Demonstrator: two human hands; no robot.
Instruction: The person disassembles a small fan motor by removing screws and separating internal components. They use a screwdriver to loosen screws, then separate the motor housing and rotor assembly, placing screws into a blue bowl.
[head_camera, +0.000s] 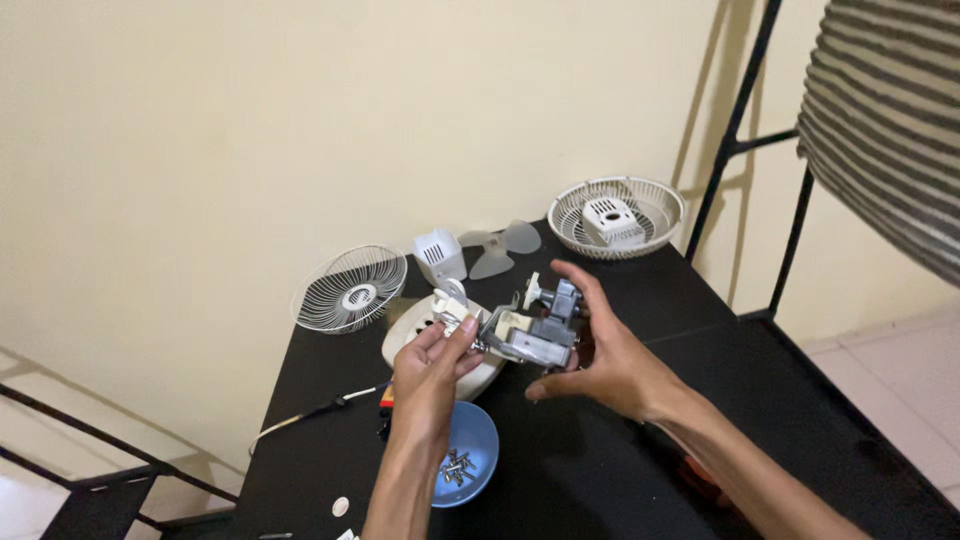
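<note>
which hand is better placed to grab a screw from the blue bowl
Left, probably. The left hand pinches only one end of the fan motor and sits directly above the blue bowl of screws. The right hand cradles the motor's bulk, farther away.

My head camera looks steeply down from close above at the black table (640, 470), facing the cream wall (250, 130).

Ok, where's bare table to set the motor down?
Bare black table lies right of the blue bowl, below the right hand, and between the motor and rear grille. The left hand side is crowded: fan base, front grille, cable.
</note>
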